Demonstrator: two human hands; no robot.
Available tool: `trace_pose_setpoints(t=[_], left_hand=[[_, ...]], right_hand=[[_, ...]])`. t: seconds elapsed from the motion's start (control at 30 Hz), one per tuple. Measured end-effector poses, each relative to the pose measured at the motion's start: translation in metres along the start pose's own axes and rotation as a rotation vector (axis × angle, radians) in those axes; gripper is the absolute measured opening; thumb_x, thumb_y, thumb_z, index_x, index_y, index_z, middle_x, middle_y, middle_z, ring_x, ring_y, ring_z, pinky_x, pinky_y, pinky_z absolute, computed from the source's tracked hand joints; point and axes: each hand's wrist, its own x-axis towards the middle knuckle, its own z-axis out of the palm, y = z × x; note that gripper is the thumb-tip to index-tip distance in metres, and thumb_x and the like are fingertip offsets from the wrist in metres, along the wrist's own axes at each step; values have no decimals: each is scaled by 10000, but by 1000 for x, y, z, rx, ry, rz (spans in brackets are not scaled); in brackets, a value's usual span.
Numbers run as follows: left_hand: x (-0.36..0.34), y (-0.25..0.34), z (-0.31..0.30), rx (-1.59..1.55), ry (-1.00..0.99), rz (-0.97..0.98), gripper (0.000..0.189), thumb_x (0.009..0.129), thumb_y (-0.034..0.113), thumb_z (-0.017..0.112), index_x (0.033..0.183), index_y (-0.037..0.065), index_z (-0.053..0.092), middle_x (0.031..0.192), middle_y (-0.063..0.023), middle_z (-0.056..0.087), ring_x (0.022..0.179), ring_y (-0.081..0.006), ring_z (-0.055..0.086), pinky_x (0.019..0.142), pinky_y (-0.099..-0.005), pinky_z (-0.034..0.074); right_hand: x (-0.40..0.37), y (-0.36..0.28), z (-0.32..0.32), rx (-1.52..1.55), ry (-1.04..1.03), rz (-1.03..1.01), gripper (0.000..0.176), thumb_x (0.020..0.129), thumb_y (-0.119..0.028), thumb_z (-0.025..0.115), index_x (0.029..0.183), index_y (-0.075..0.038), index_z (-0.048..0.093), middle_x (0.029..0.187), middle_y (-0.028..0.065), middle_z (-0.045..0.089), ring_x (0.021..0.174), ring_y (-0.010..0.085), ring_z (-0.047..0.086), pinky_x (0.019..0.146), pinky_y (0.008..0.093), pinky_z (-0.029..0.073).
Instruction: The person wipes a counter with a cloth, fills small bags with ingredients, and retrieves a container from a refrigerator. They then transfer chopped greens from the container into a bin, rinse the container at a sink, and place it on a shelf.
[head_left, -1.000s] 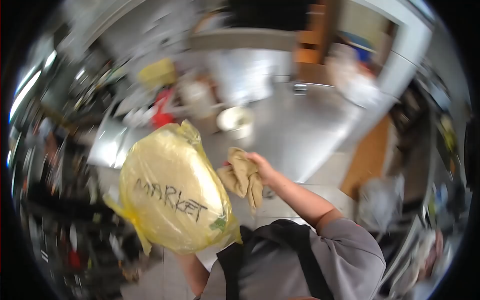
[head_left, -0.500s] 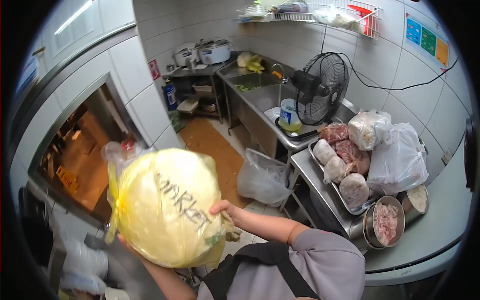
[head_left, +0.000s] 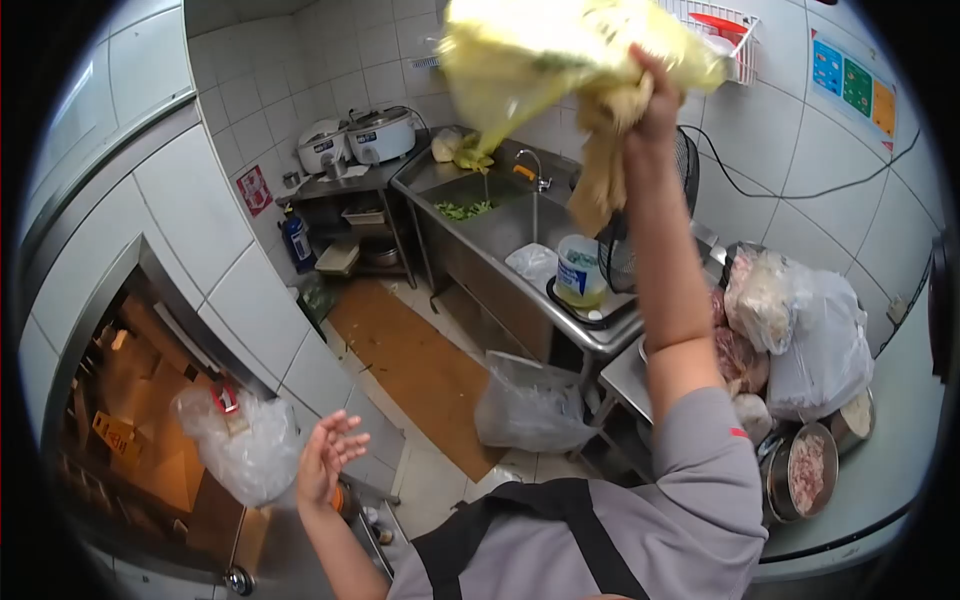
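High at the top of the view, a large yellow plastic bag (head_left: 560, 50) hangs from my raised right hand (head_left: 655, 95). A tan cloth (head_left: 600, 165) is in the same hand, dangling below the bag. The bag's upper part is cut off by the frame. My left hand (head_left: 332, 455) is empty at the lower left, its fingers apart. It is nearest to a clear plastic bag (head_left: 240, 450) with a red label, which lies by the wall opening.
A steel double sink (head_left: 510, 230) with a running tap stands ahead, a tub (head_left: 578, 272) and a fan (head_left: 618, 240) at its right. Bagged meat (head_left: 740, 360) and metal pots (head_left: 806, 475) are at right. A clear bag (head_left: 530, 405) stands on the floor.
The yellow bag has gone up and right in my right hand, off the left side. My left hand has let go of it and opened. The view has shifted.
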Motion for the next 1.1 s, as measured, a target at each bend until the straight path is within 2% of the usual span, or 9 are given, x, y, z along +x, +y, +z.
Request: trace_pose_setpoints(t=[0.1,0.3,0.4,0.43,0.7,0.77,0.8,0.97,1.1], left_hand=[[9,-19,-18,-33,110,-88,432,937,345,417,1223,21,436,1169,-160,541,970,-267,599,801,-352,488],[-21,-52,-45,-98,498,-149,350,952,285,410,1183,29,467,1069,-156,587,882,-255,626,721,-345,537],[-52,-62,-38,-99,708,-189,341,949,279,415,1173,35,493,1058,-136,601,868,-235,628,709,-344,537],[-61,-65,-31,-100,717,-206,341,949,279,415,1173,35,493,1058,-136,601,868,-235,628,709,-344,537],[-79,-82,27,-190,874,-84,301,943,243,440,1155,42,515,1056,-109,610,880,-207,619,721,-313,520],[-83,-79,52,-199,878,-59,307,947,233,429,1165,29,500,1066,-118,602,884,-211,616,730,-320,519],[-88,-81,61,-224,865,-40,315,950,227,420,1181,23,482,1078,-124,595,887,-217,614,746,-329,517],[-120,-82,109,-216,896,-67,313,941,197,431,1191,12,465,1111,-150,575,933,-229,598,797,-332,486],[-191,-61,153,16,1013,-96,317,950,212,420,1187,11,483,1122,-136,573,953,-213,592,823,-322,471]], right_hand=[[152,4,-58,30,6,260,230,825,-307,570,822,-91,491,566,11,536,463,206,543,396,543,450],[293,3,-123,-18,-544,30,372,809,-198,659,1063,38,526,1003,167,611,845,283,632,718,388,554],[340,36,-171,-84,-475,47,303,835,-164,639,1032,38,528,987,183,609,824,308,635,691,414,559],[359,62,-140,-353,273,-62,300,859,-211,605,1007,37,524,975,167,597,837,310,623,693,410,556],[167,213,-37,-8,101,218,231,831,-297,567,807,-81,486,554,21,518,460,155,516,403,399,472],[115,251,-19,972,-63,841,206,826,-253,575,704,-97,520,586,20,515,477,124,493,453,353,483],[64,247,8,502,-199,549,330,902,-286,520,1001,28,520,964,149,580,858,291,606,704,401,545],[-214,270,69,-467,-1159,414,574,910,-529,354,1222,-64,480,1213,213,503,1164,345,455,1001,387,334],[-348,230,118,-367,-1557,1035,646,871,-627,359,1107,-61,561,968,94,614,830,176,574,775,320,459]])
